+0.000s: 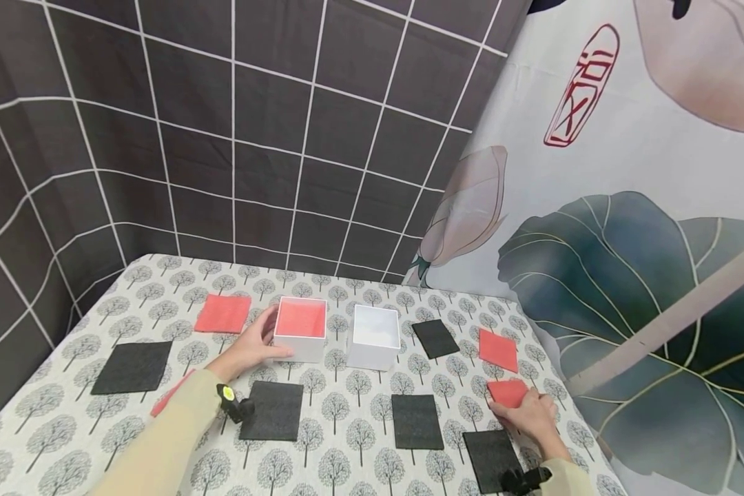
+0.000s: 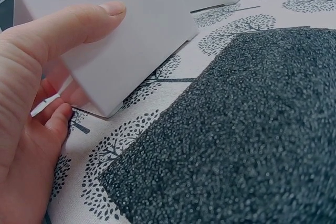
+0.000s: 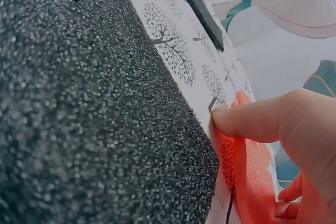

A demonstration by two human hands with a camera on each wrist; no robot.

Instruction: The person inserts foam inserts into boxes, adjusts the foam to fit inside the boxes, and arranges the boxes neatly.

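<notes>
My left hand [image 1: 251,348] holds a white open-topped box [image 1: 300,350] by its left side. In the left wrist view, the thumb lies across the box's near wall and the other fingers sit around its corner, partly hidden. Red material [image 1: 301,319] covers the inside bottom of this box. Over at the right of the table, my right hand [image 1: 532,418] pinches a red cloth square [image 1: 506,392] by its edge. In the right wrist view, the thumb is on one side of the cloth and the curled fingers on the other. A black square [image 1: 491,460] lies just below that hand.
A second white box [image 1: 373,337] stands right of the held one, pale inside. Red squares [image 1: 223,313] [image 1: 498,349] and several black squares [image 1: 132,367] [image 1: 271,410] [image 1: 417,421] [image 1: 435,338] lie on the tree-print tablecloth [image 1: 335,441]. Another red piece [image 1: 170,394] is partly behind my left forearm.
</notes>
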